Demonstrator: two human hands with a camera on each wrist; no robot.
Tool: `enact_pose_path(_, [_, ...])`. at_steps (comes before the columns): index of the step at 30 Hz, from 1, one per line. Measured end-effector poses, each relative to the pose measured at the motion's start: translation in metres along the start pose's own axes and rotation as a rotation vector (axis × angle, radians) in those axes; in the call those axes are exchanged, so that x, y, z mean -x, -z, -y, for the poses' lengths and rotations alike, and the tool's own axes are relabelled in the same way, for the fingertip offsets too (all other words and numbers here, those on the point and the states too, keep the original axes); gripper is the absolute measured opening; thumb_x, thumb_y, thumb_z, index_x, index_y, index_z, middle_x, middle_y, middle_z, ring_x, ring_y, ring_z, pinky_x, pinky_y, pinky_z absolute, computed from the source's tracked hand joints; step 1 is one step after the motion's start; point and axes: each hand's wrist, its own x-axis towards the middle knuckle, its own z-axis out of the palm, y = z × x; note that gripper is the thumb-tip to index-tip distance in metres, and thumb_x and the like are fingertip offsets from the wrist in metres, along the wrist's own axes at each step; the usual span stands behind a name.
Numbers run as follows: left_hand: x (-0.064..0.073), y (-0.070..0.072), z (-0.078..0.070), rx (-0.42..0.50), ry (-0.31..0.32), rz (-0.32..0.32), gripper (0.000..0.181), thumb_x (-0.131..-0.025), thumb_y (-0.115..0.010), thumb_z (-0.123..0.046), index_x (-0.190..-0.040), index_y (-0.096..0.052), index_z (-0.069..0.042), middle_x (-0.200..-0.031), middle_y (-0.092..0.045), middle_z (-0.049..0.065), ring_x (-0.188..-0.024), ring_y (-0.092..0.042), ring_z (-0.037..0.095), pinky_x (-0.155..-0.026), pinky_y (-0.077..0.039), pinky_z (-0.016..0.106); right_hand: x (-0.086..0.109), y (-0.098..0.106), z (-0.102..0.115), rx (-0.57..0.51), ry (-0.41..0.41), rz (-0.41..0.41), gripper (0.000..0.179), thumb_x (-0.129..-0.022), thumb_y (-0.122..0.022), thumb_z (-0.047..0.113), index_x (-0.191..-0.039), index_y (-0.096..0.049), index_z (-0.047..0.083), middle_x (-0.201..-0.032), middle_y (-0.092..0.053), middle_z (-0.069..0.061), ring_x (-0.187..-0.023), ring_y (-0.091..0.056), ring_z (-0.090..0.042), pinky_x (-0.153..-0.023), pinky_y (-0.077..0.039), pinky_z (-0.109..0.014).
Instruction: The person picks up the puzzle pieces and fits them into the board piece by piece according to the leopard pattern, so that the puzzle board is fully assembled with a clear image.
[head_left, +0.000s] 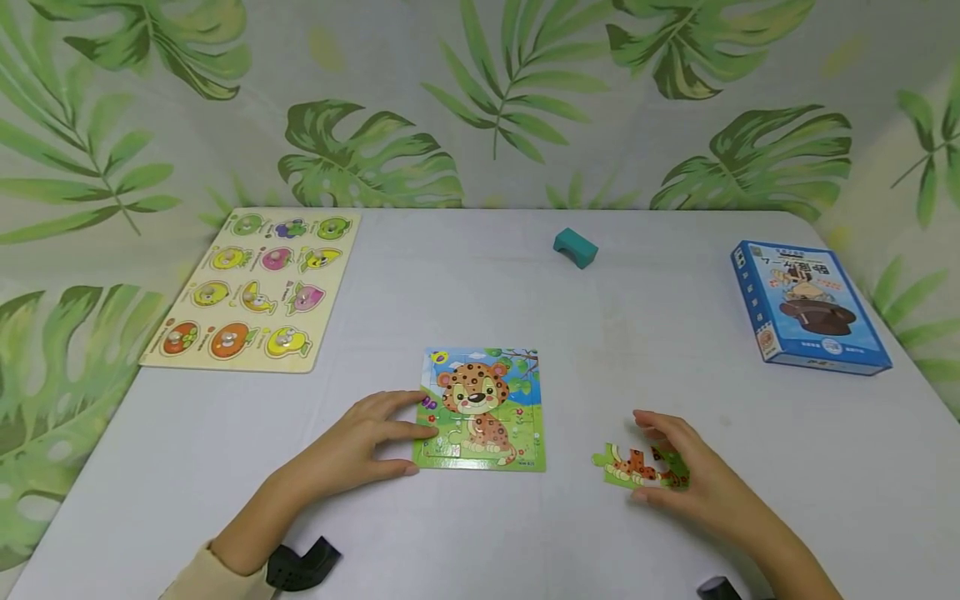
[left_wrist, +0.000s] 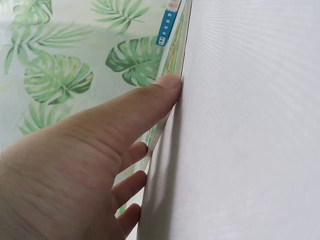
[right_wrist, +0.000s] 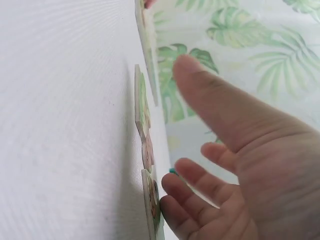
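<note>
A leopard cub jigsaw puzzle (head_left: 487, 400) lies flat on the white table in the head view. My left hand (head_left: 367, 437) rests at its left side, with fingertips on the border and the thumb by the lower left corner. To the right, several loose puzzle pieces (head_left: 621, 473) with green and spotted parts lie close together. My right hand (head_left: 693, 467) is around their right end, its fingers gently bent and the thumb apart from them. In the right wrist view, the fingertips come right up to the nearest piece (right_wrist: 151, 205); nothing is pinched.
A wooden fruit peg board (head_left: 247, 283) lies at the back left. A teal arch block (head_left: 576, 248) sits at the back middle, and a blue game box (head_left: 813, 308) at the back right. Leaf-patterned cloth (head_left: 517, 83) hangs behind the table.
</note>
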Motion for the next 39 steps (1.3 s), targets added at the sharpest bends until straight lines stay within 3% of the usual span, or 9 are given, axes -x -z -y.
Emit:
enact_pose_path(5, [0.000,0.000,0.000,0.001,-0.002,-0.003,0.042,-0.075,-0.071,-0.035,-0.115,-0.063,-0.027,-0.137,-0.038,0.002,-0.125,-0.031,0.023,-0.101,-0.021,0.046,0.000,-0.001,-0.004,0.050,-0.041,0.048,0.081,-0.068,-0.076,0.034,-0.134,-0.037,0.009,-0.125,-0.045,-0.004,-0.109,-0.045,-0.020,-0.089,-0.025,-0.003])
enact_pose_path(10, [0.000,0.001,-0.001,-0.005,-0.001,-0.002,0.042,-0.074,-0.071,-0.036,-0.115,-0.063,-0.027,-0.137,-0.038,0.002,-0.125,-0.031,0.023,-0.101,-0.022,0.046,0.001,0.000,-0.007,0.137,-0.013,0.070,0.074,-0.070,-0.075,0.034,-0.131,-0.043,0.007,-0.121,-0.049,-0.002,-0.107,-0.046,-0.018,-0.089,-0.025,-0.003])
enact_pose_path(15, [0.000,0.000,0.000,-0.009,0.000,-0.001,0.042,-0.075,-0.071,-0.036,-0.115,-0.063,-0.027,-0.137,-0.037,0.002,-0.125,-0.031,0.023,-0.101,-0.022,0.046,0.002,0.000,-0.006,0.201,0.030,0.072,0.061,-0.071,-0.075,0.026,-0.125,-0.053,0.009,-0.111,-0.053,0.004,-0.097,-0.048,-0.011,-0.080,-0.043,-0.019])
enact_pose_path(19, [0.000,0.000,0.000,-0.009,0.001,0.003,0.042,-0.075,-0.071,-0.036,-0.116,-0.063,-0.028,-0.137,-0.037,0.001,-0.125,-0.030,0.023,-0.101,-0.021,0.045,0.002,-0.001,-0.003,0.225,0.070,0.061,0.055,-0.071,-0.076,0.021,-0.121,-0.057,0.009,-0.107,-0.053,0.006,-0.095,-0.046,-0.011,-0.075,-0.045,-0.030])
enact_pose_path(24, [0.000,0.000,0.000,-0.007,0.006,0.008,0.043,-0.075,-0.071,-0.036,-0.116,-0.062,-0.028,-0.137,-0.037,0.001,-0.125,-0.030,0.023,-0.101,-0.021,0.046,0.001,-0.003,-0.002,0.234,0.102,0.038,0.052,-0.069,-0.077,0.016,-0.117,-0.060,0.008,-0.106,-0.051,0.006,-0.095,-0.043,-0.010,-0.075,-0.043,-0.027])
enact_pose_path(31, [0.000,0.000,-0.001,-0.007,0.004,0.009,0.042,-0.075,-0.070,-0.036,-0.116,-0.062,-0.028,-0.137,-0.037,0.002,-0.125,-0.030,0.023,-0.102,-0.021,0.045,0.001,-0.004,0.003,0.211,0.095,-0.011,0.055,-0.066,-0.078,0.011,-0.118,-0.060,0.016,-0.105,-0.048,0.007,-0.094,-0.040,-0.007,-0.074,-0.042,-0.022])
enact_pose_path(36, [0.000,0.000,-0.001,-0.009,-0.003,0.001,0.042,-0.075,-0.071,-0.036,-0.116,-0.063,-0.028,-0.137,-0.038,0.002,-0.125,-0.031,0.022,-0.101,-0.021,0.045,-0.005,-0.002,0.019,0.169,0.142,-0.051,0.060,-0.064,-0.078,0.007,-0.119,-0.058,0.017,-0.106,-0.046,0.008,-0.092,-0.038,-0.005,-0.073,-0.038,-0.013])
enact_pose_path(39, [0.000,0.000,-0.001,-0.005,-0.003,-0.004,0.042,-0.075,-0.071,-0.036,-0.115,-0.063,-0.028,-0.137,-0.038,0.002,-0.125,-0.031,0.023,-0.101,-0.021,0.045,-0.014,-0.002,0.034,0.133,0.186,-0.074,0.061,-0.064,-0.078,0.006,-0.121,-0.057,0.016,-0.107,-0.046,0.007,-0.092,-0.038,-0.007,-0.071,-0.039,-0.016])
